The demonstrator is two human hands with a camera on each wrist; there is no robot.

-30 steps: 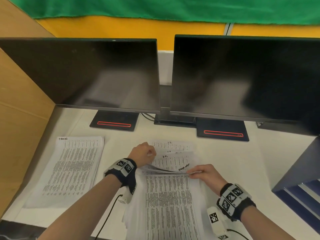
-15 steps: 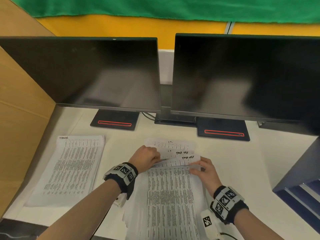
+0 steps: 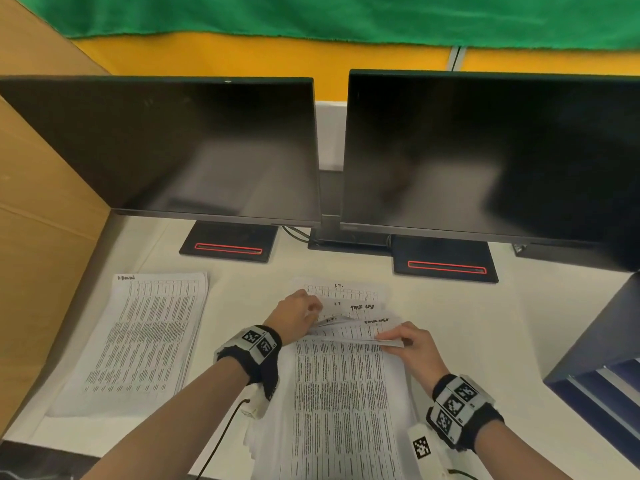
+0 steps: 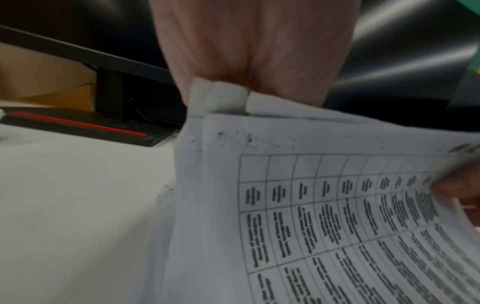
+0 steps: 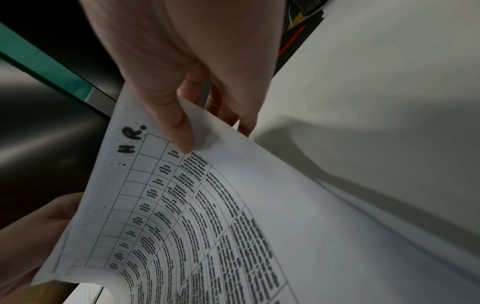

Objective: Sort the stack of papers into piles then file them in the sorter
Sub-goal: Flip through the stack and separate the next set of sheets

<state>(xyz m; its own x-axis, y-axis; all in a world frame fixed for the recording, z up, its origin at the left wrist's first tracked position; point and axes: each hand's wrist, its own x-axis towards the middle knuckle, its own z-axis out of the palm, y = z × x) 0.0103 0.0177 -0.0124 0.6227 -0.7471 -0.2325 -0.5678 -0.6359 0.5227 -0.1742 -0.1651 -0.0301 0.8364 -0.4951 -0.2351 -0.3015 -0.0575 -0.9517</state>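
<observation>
A thick stack of printed papers (image 3: 346,403) lies in front of me, with its far edges fanned out. My left hand (image 3: 304,313) pinches the far left corners of several upper sheets (image 4: 311,205); in the left wrist view the left hand (image 4: 233,96) has paper corners between its fingers. My right hand (image 3: 401,339) pinches the far right corner of the top sheet (image 5: 207,226) and holds it raised; the right hand (image 5: 197,131) has its thumb on top, beside a handwritten "HR." mark (image 5: 130,142). A sorted pile (image 3: 145,341) lies flat at the left. The dark blue sorter (image 3: 602,375) stands at the right edge.
Two dark monitors (image 3: 166,150) (image 3: 485,150) stand on bases with red stripes (image 3: 228,247) behind the papers. A cardboard wall (image 3: 41,220) closes off the left side. The white desk (image 3: 485,323) shows bare between the stack and the sorter.
Half a second ago the top sheet lay flatter under my right fingers; now its far right corner is raised off the stack. Both hands stay at the stack's far edge.
</observation>
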